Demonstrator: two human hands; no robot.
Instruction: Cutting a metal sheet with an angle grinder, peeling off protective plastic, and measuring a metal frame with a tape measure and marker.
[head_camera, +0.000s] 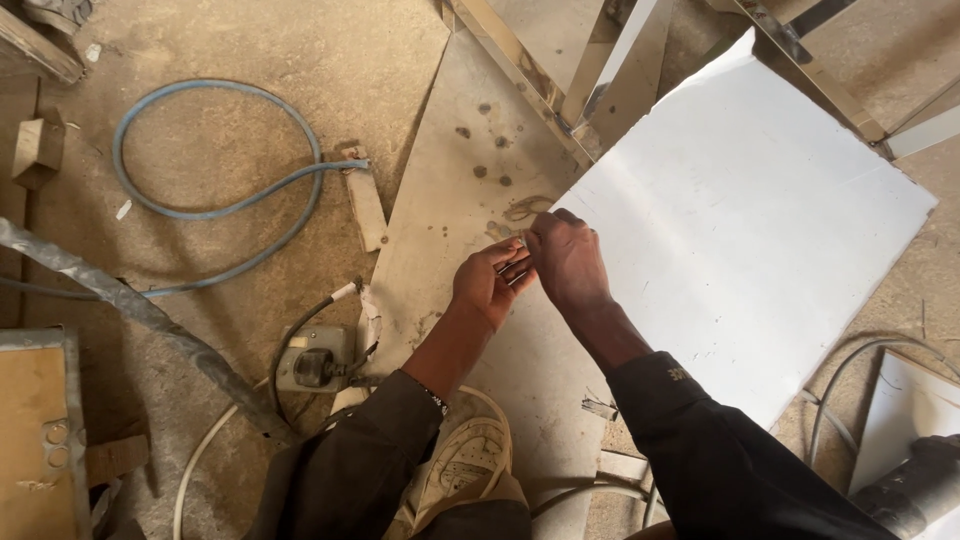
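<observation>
Fingers: both sets pinch together at mid-frame, over the left corner of the white sheet (740, 220). The left hand (488, 283) has its fingers curled, tips closed on something small and thin; what it is cannot be told, too small. The right hand (566, 258) comes in from above it, fingers bent down, tips meeting the left fingertips at the same spot. Whether the right holds the sheet edge or the same small piece cannot be told.

Sheet: large, flat, white, lying tilted like a diamond across the centre and right of the frame, its left corner just under the hands. It rests partly on a tan board (470, 150) that runs from top centre down to bottom centre.

Both arms wear dark sleeves, entering from the bottom edge. A pale shoe (465, 462) shows at bottom centre, between the arms.

Further out:
- Upper left: blue hose (215, 150) in a loop on the dusty floor.
- Left of the left forearm: a grey socket box (315, 358) with a black cable running up from it.
- Left edge: grey wrapped pipe (130, 305) slanting from the left edge down to the lower middle.
- Lower left corner: a metal box (40, 430) with a brown top.
- Top centre: metal frame (600, 70) bars, shiny, just beyond the sheet's upper edge.
- Lower right: pale cables (850, 370) curving on the floor.
</observation>
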